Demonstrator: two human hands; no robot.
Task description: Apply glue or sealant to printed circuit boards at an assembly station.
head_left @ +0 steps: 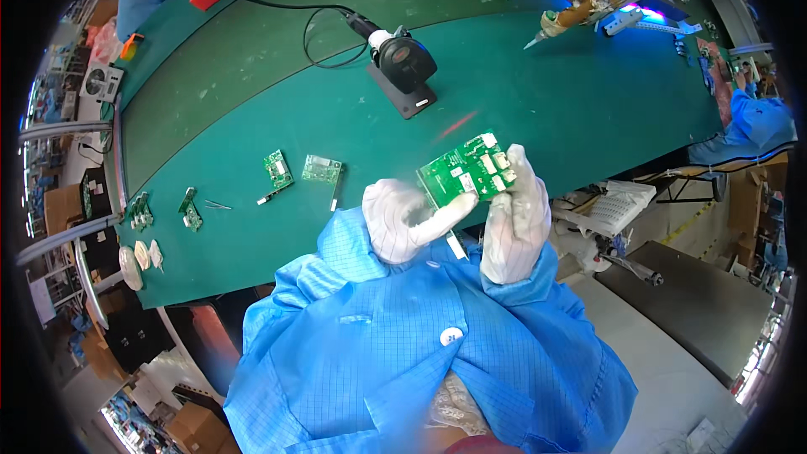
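Black scanner (407, 65) just beyond green circuit board (454, 170) in gloved fingers (526, 185)

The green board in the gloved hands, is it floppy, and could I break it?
The green board looks flat and straight-edged, so it's probably stiff, not floppy. It seems thin, so likely light. Small white parts stick up from it, so bumping those might damage it.
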